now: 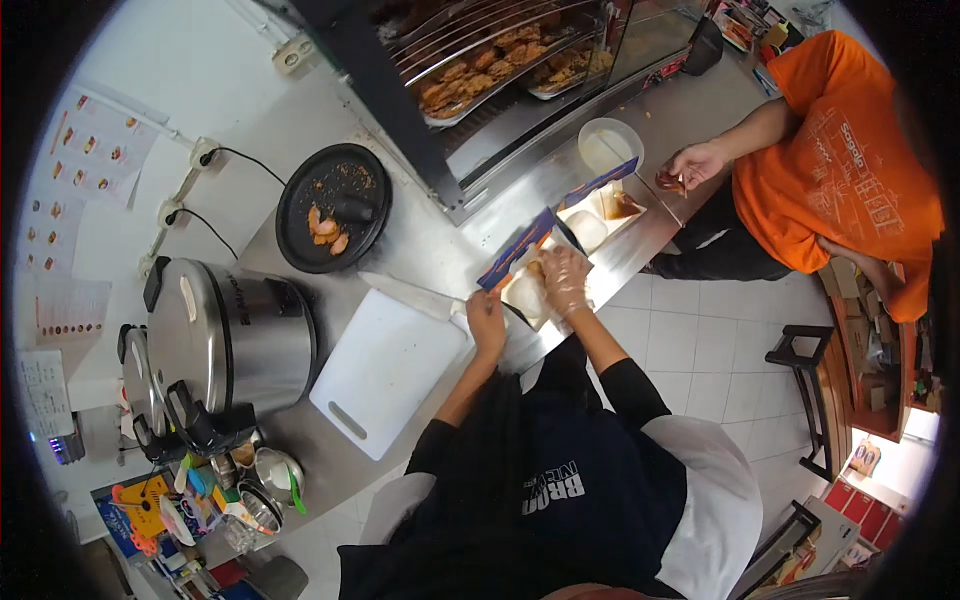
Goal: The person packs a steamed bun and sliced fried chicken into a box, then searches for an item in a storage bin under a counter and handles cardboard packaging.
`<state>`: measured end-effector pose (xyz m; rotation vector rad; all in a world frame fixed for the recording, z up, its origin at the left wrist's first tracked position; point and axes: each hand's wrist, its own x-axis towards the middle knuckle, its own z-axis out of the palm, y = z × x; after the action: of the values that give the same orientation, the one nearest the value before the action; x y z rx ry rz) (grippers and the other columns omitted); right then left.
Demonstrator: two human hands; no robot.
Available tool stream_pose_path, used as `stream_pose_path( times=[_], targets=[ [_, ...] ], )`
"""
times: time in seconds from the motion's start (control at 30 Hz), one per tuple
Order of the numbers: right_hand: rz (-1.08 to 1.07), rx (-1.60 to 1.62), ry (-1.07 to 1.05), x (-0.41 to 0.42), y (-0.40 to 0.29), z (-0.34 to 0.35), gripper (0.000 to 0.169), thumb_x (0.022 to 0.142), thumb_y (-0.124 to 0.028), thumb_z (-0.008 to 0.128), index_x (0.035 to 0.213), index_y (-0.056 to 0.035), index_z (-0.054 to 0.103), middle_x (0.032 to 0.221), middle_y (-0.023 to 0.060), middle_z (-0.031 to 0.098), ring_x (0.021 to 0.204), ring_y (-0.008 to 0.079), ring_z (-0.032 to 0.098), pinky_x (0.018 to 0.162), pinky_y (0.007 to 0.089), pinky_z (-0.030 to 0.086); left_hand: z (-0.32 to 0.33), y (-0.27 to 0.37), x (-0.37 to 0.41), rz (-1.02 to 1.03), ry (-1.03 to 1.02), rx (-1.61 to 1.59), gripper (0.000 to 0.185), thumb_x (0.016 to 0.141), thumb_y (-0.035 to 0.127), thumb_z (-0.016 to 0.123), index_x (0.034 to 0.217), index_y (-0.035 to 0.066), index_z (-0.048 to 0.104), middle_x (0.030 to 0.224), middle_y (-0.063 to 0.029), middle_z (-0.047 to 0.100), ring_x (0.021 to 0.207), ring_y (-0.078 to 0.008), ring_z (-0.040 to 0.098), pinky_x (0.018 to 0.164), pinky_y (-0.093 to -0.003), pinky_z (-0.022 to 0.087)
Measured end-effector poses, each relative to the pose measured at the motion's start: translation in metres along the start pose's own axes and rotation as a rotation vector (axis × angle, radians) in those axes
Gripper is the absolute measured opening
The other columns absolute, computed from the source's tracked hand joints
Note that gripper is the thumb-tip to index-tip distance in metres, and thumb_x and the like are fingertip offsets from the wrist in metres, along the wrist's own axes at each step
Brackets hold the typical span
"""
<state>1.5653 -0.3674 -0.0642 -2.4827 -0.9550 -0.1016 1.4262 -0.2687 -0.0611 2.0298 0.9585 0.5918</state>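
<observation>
My bare left hand (487,324) grips the near left corner of an open takeaway box (517,251) with a blue and orange lid. Inside the box lies a mound of white rice (526,295). My right hand (564,279), in a clear plastic glove, reaches into the box with its fingertips on a browned piece of food (535,268), probably fried chicken; the fingers partly hide it. Right behind stands a second open box (600,184) with a rice mound (586,230) and a brown sauce (621,204). A knife (412,296) lies along the top edge of a white cutting board (394,360), near my left hand.
A black round pan (334,208) holds cut chicken pieces (326,229). Steel rice cookers (262,337) stand left. A glass display cabinet (517,97) with fried chicken borders the counter behind. A plastic bowl (610,146) sits near a co-worker's hand (697,165), which holds a small item.
</observation>
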Motion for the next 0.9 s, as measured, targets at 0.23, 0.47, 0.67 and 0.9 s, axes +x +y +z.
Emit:
stream_pose_path(
  times=[0.23,0.47,0.67,0.9],
  targets=[
    [-0.263,0.068,-0.074,-0.007,0.014,-0.022,0.037,0.079,-0.02,0.057,0.114,-0.0103,0.055,0.108,0.01,0.055,0.102,0.0279,0.05,0.089,0.039,0.039,0.051,-0.017,-0.039,-0.501,-0.27,-0.192,0.045,0.086,0.035,0.055,0.099,-0.009,0.051,0.093,-0.0265,0.055,0.079,-0.039,0.055,0.07,-0.0445,0.042],
    [-0.437,0.594,-0.001,0.02,0.057,-0.14,0.033,0.076,-0.001,0.061,0.108,-0.0059,0.059,0.108,0.0139,0.059,0.098,0.0301,0.056,0.085,0.0381,0.045,0.054,0.029,-0.017,-0.277,-0.033,0.4,0.039,0.094,0.025,0.035,0.101,-0.01,0.052,0.1,-0.0275,0.051,0.087,-0.0448,0.053,0.078,-0.0491,0.044],
    [-0.092,0.469,0.227,0.028,0.164,-0.106,0.02,0.079,0.003,0.053,0.098,0.001,0.06,0.097,0.0169,0.062,0.091,0.0311,0.059,0.081,0.0377,0.046,0.052,0.013,-0.001,-0.232,0.147,0.259,0.035,0.092,0.019,0.036,0.087,-0.009,0.056,0.08,-0.0274,0.057,0.077,-0.0427,0.056,0.068,-0.0454,0.044],
    [0.182,0.533,0.268,0.06,0.232,-0.086,0.015,0.082,-0.002,0.053,0.094,0.0006,0.062,0.091,0.0159,0.063,0.086,0.028,0.061,0.077,0.0342,0.047,0.05,0.014,0.004,-0.271,0.241,0.075,0.041,0.094,0.025,0.033,0.089,-0.007,0.058,0.08,-0.0254,0.061,0.071,-0.0381,0.06,0.064,-0.042,0.045]
  ],
)
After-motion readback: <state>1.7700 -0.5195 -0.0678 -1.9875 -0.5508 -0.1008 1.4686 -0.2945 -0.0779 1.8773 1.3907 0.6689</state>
